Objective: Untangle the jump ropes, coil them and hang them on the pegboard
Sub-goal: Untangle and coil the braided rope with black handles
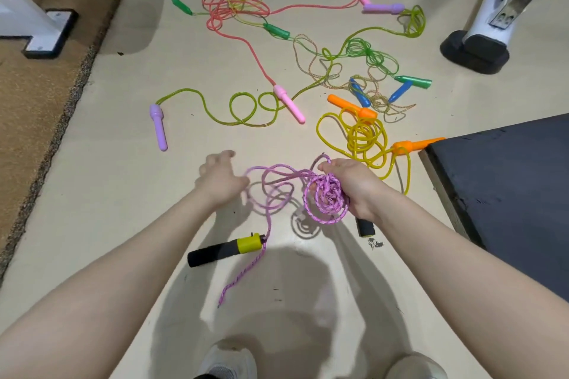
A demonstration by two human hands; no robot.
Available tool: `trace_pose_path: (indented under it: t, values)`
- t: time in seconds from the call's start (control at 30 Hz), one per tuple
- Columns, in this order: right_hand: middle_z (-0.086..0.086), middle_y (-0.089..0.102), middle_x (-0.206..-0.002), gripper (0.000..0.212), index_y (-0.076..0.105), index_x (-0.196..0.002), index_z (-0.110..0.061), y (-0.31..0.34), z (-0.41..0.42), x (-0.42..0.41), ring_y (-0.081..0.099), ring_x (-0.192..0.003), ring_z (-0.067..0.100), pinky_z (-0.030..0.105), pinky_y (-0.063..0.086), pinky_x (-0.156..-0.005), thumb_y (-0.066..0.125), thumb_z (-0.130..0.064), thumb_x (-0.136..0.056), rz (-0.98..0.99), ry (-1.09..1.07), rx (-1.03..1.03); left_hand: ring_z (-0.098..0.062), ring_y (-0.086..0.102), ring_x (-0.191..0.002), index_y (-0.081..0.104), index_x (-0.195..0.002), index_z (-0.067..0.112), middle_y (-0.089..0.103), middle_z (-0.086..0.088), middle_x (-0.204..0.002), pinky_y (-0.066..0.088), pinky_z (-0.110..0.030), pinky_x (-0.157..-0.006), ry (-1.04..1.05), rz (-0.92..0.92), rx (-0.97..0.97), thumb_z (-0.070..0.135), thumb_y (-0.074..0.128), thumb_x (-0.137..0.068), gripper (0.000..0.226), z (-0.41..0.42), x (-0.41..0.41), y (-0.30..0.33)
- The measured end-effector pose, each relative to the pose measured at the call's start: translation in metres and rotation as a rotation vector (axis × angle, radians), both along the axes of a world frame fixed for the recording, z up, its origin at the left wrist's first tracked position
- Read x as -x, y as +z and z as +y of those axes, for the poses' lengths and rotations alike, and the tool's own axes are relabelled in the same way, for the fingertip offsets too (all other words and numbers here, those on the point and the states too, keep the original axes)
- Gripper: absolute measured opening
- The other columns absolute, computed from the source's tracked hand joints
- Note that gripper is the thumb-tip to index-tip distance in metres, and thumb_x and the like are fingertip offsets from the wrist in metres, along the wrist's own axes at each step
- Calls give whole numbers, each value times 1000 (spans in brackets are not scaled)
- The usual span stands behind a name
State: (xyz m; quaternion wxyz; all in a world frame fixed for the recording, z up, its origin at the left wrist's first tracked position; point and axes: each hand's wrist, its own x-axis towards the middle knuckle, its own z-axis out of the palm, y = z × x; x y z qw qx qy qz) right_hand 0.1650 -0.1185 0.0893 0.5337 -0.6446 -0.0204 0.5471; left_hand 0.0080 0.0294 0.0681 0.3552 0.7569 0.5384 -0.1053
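Floor (107, 194): carried tangled ropes.
Right hand (354, 191): gripped pink rope (326, 200) coil.
Left hand (220, 177): fingers spread, loose strand just right.
Free handle (228, 249): below, lying crosswise.

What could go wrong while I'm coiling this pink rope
The coil in your right hand looks loose and uneven, so loops may slip off and re-tangle. The free yellow-and-black handle hangs from slack rope by your left hand; it could swing or snag. The yellow rope with orange handles lies close by on the floor and might get caught in.
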Motion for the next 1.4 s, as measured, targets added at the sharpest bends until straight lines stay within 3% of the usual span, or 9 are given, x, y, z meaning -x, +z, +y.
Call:
trace_pose_path:
  t: [0.17,0.37,0.5,0.63,0.87,1.0,1.13,1.3,1.4]
  values:
    - [2,54,-58,30,52,-73,-8,1,12,5,53,-55,15,17,46,-44,40,-14,-100,-14,-129,-61,-9,59,-80,62,-97,19,61,3,-95,48,-21,-78,-85,-630,299,26,50,-95,14,-61,-34,25]
    - [7,66,-74,34,62,-89,-4,6,8,0,63,-68,17,25,53,-65,42,-31,-99,31,106,-167,-25,64,-73,58,-88,19,64,-4,-96,50,-37,-77,-44,-598,191,12,65,-84,10,-51,-41,15]
    - [3,63,-75,8,64,-95,-9,-2,6,-5,58,-62,10,17,45,-60,62,-8,-87,-514,287,-69,-16,58,-67,59,-82,17,62,-1,-79,47,-31,-69,37,-601,235,5,56,-86,13,-46,-39,10]
    - [-2,58,-70,15,61,-77,-19,-9,5,-11,54,-62,14,22,43,-58,61,-6,-82,-724,326,-25,-12,56,-60,59,-82,10,60,-3,-71,48,-25,-66,248,-722,565,3,50,-91,14,-48,-41,10]
    - [6,55,-67,17,50,-71,-19,-18,7,-9,52,-66,22,43,48,-66,56,-3,-78,-662,218,65,-11,44,-47,46,-75,9,36,4,-41,54,-33,-76,556,-984,1011,3,37,-95,23,-48,-47,5]
    - [2,56,-72,19,50,-86,-14,-7,18,-3,55,-58,15,26,45,-54,41,2,-86,-806,152,32,-9,35,-40,56,-73,7,27,6,-31,51,-31,-73,562,-981,1115,1,37,-91,27,-51,-47,11]
    - [3,53,-64,15,47,-93,-11,-2,25,-1,43,-32,10,25,36,-42,34,-5,-96,-424,-72,-66,-7,29,-41,57,-80,11,31,8,-34,41,-19,-54,376,-880,938,2,43,-91,20,-36,-47,16]
    - [-6,35,-36,36,45,-68,-15,-6,-2,-39,20,-29,8,14,13,-37,32,-27,-99,-189,-202,72,-7,48,-50,65,-72,8,54,4,-55,36,-17,-48,-33,-339,-2,25,70,-79,19,3,-20,13]
    - [-7,25,-37,46,47,-69,-14,-13,-20,-52,15,-29,8,13,10,-36,26,-38,-102,-50,-254,94,-13,43,-51,62,-67,9,52,2,-53,35,-24,-53,30,-293,150,41,73,-74,34,15,-6,5]
